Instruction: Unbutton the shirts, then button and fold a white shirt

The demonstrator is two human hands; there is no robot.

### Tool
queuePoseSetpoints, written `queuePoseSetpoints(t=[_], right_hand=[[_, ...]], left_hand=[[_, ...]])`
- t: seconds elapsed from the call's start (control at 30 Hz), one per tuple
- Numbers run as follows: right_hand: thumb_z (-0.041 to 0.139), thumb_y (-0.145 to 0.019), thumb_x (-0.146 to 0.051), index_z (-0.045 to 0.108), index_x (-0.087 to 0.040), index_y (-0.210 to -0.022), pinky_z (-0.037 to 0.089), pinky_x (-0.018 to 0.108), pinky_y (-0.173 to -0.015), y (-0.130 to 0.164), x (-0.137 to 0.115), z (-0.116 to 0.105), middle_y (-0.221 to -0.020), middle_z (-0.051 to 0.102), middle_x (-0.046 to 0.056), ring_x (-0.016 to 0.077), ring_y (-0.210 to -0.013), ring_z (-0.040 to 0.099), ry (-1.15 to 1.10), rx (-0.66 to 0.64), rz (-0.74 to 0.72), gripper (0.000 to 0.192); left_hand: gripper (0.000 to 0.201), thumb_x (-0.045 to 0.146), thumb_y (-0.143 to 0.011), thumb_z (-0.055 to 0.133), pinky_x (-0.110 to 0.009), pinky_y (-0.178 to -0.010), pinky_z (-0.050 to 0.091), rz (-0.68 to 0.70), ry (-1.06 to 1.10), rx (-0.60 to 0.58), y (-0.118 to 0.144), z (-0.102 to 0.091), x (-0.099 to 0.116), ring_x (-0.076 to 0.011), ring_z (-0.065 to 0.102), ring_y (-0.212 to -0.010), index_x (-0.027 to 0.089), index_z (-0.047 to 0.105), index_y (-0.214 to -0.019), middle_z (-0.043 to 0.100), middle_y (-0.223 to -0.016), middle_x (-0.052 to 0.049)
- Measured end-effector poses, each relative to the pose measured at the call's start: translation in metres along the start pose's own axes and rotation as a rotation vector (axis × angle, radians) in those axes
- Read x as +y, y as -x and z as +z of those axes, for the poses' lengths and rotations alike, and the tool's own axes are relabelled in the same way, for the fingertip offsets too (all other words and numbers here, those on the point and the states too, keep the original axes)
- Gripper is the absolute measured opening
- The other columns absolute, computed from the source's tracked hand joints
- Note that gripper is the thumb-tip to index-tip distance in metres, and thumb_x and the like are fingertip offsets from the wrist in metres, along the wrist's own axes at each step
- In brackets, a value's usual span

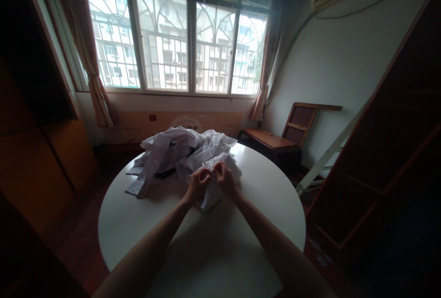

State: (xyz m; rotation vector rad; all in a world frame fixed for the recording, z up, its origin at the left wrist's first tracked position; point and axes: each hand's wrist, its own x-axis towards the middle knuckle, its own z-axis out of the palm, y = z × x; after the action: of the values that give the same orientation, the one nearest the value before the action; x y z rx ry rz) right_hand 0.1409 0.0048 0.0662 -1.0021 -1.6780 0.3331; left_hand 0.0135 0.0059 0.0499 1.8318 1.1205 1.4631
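A heap of crumpled white cloth garments (168, 146), perhaps shirts, lies across the far side of the round white table. Dark patches show between its folds. My left hand (199, 183) is closed in a pinch on the white garment (212, 197) nearest me. Close beside it, my right hand (223, 177) pinches the same garment, fingertips almost meeting the left ones. Part of this garment hangs down between my hands onto the tabletop. The small detail under my fingertips is too dim and blurred to make out.
The round white table (138, 238) fills the middle. Behind it a long printed cardboard box (220, 118) leans below the window. A wooden bench (268, 138) stands at the right rear, with a pale folding ladder (322, 162) nearby. An orange-brown cabinet (31, 174) is at the left.
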Motion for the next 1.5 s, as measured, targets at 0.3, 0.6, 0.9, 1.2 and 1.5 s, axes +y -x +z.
queuePoseSetpoints(t=[0.3, 0.6, 0.9, 1.2, 1.5], right_hand=[[0.044, -0.074, -0.020, 0.045, -0.020, -0.069, 0.043, 0.026, -0.060, -0.001, 0.005, -0.003, -0.066, 0.054, 0.001, 0.0153, -0.062, 0.053, 0.008, -0.023, -0.027, 0.006], [0.053, -0.073, -0.025, 0.056, -0.017, -0.076, 0.044, 0.025, -0.063, -0.004, 0.007, -0.006, -0.073, 0.060, 0.002, 0.0141, -0.067, 0.055, 0.038, -0.106, -0.073, 0.009], [0.050, -0.076, -0.028, 0.057, -0.017, -0.068, 0.040, 0.022, -0.057, -0.008, 0.006, -0.014, -0.064, 0.057, -0.001, 0.0121, -0.061, 0.051, -0.025, -0.181, 0.004, 0.015], [0.050, -0.074, -0.023, 0.061, -0.018, -0.075, 0.043, 0.023, -0.059, -0.007, 0.004, -0.013, -0.069, 0.062, 0.000, 0.0140, -0.064, 0.058, -0.034, -0.115, 0.021, 0.012], [0.054, -0.073, -0.016, 0.055, -0.019, -0.095, 0.044, 0.025, -0.064, -0.005, 0.006, -0.014, -0.075, 0.060, 0.002, 0.0142, -0.067, 0.056, 0.190, -0.068, -0.224, 0.022]], left_hand=[[0.013, 0.018, -0.069, 0.047, -0.021, -0.062, 0.039, -0.010, 0.050, -0.017, 0.000, 0.003, -0.003, -0.0127, 0.051, -0.067, 0.014, 0.059, -0.072, 0.058, -0.069, 0.001], [0.014, 0.025, -0.070, 0.051, -0.022, -0.063, 0.040, -0.019, 0.034, 0.007, 0.001, 0.004, 0.000, -0.0140, 0.052, -0.068, 0.014, 0.060, -0.071, 0.060, -0.069, 0.000], [0.015, 0.024, -0.071, 0.050, -0.022, -0.064, 0.039, -0.022, 0.010, -0.006, 0.003, 0.003, 0.002, -0.0145, 0.054, -0.070, 0.014, 0.061, -0.075, 0.062, -0.071, -0.001], [0.014, 0.027, -0.070, 0.053, -0.022, -0.061, 0.037, -0.021, -0.068, 0.084, 0.006, 0.004, 0.009, -0.0130, 0.052, -0.064, 0.014, 0.059, -0.072, 0.060, -0.068, 0.000], [0.020, 0.032, -0.073, 0.052, -0.020, -0.057, 0.035, 0.018, -0.088, 0.087, 0.006, 0.005, 0.009, -0.0113, 0.049, -0.060, 0.014, 0.057, -0.067, 0.057, -0.064, 0.001]])
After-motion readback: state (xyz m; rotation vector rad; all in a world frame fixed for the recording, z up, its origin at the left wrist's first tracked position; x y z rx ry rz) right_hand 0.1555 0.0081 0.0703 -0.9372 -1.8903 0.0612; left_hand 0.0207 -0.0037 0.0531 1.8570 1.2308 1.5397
